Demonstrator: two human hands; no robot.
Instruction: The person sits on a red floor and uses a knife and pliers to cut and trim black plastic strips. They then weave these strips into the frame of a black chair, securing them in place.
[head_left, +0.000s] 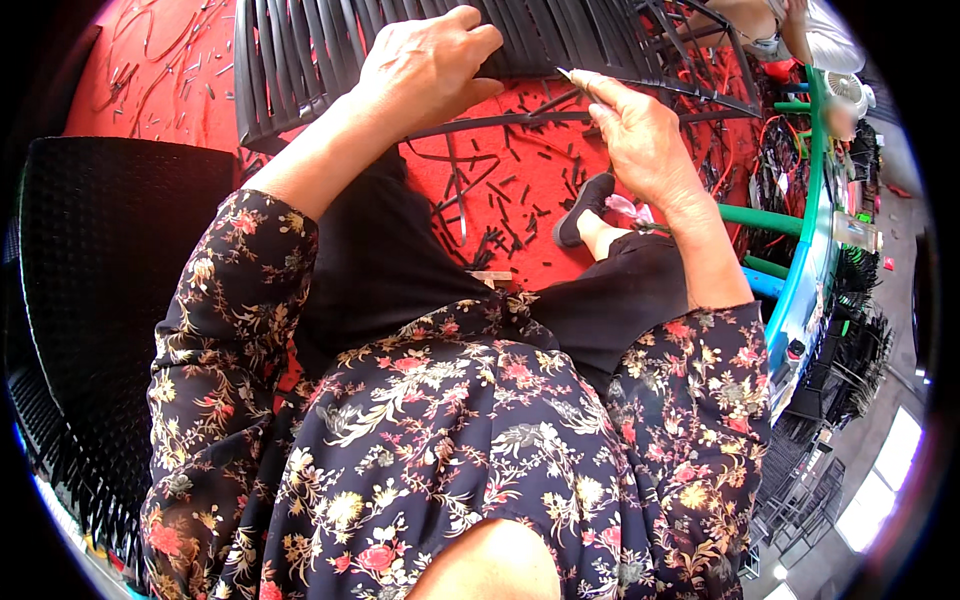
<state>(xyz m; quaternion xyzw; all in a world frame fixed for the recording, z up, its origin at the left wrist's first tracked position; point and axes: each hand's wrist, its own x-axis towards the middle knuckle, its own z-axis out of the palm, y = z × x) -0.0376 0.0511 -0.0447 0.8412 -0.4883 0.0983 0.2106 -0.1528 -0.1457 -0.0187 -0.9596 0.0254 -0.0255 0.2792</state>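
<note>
A black frame strung with many flat black strips (320,60) lies before me at the top of the head view. Over its near edge is my left hand (428,65), fingers curled together. Whatever those fingers pinch is hidden behind them. My right hand (640,140) is closed around a slim tool with a pale pointed tip (564,73). Its tip reaches the lower ends of the strips, to the right of my left hand. Below, a bare black frame bar (500,121) crosses between my hands.
Black strip scraps (510,205) litter the red floor covering (545,262). A large black woven panel (120,270) stands at my left. To the right are a blue-and-green frame (815,220), bundles of strips and a white fan (846,92). Another person (830,45) sits at the upper right.
</note>
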